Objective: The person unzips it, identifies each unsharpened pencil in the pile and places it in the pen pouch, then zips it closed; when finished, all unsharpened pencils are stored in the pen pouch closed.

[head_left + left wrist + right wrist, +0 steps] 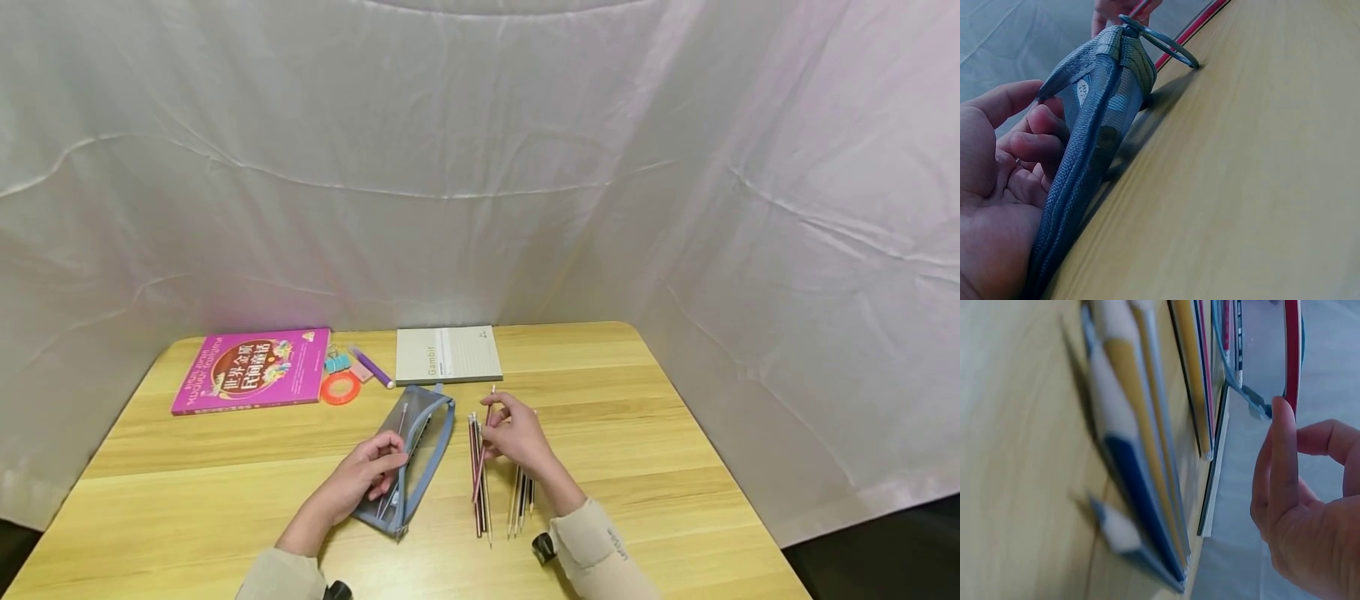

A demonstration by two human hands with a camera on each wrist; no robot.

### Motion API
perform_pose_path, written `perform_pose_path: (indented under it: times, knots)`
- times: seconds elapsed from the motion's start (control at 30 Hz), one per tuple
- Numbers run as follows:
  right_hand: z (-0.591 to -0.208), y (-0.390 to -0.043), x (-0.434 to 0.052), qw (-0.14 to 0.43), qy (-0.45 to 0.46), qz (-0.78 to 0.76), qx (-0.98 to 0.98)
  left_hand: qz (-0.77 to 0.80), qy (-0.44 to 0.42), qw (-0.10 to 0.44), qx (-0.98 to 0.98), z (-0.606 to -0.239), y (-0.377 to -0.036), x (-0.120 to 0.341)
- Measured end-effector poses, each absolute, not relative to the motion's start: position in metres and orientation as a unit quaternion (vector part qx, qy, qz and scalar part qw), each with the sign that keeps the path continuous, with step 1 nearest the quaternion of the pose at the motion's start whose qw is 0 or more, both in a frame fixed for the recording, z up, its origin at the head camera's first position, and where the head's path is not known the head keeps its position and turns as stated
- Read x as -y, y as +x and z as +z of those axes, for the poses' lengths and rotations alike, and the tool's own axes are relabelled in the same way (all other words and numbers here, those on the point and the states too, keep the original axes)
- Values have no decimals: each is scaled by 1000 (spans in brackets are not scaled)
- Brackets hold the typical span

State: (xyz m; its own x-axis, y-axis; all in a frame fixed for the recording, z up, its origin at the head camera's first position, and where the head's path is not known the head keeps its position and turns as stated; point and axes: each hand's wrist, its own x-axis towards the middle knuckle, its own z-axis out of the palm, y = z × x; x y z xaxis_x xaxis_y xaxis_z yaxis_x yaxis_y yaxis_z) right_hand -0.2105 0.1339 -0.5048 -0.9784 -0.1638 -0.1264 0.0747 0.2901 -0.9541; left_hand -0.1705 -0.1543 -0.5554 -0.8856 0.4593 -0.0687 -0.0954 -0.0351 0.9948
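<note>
My left hand (367, 471) pinches the opened edge of a grey-blue mesh pencil case (444, 433) lying slantwise on the table. Through the mesh, a pencil (403, 417) shows inside. In the left wrist view, thumb and fingers hold the fabric lip of the case (1079, 181). Just right of the case, my right hand (517, 437) pinches a red pencil (1292, 362) near its upper end, raised off the table. Beneath it lies one bunch of pencils (486, 504). A second bunch of sharpened pencils (520, 500) is partly hidden under the right wrist.
At the back left lies a pink book (300, 367). Beside it are an orange tape roll (330, 397), a teal binder clip (337, 363), a pink eraser (362, 372) and a purple marker (371, 367). A notebook (472, 354) lies at the back. Grey curtains (450, 250) surround the table.
</note>
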Motion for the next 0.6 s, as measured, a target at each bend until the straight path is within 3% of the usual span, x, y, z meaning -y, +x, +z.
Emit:
perform_pose_path:
  times: [0.6]
  knots:
    - [-503,-208,-100,66,-26,-639,-766,715,138,195,-657,-557,-171,156]
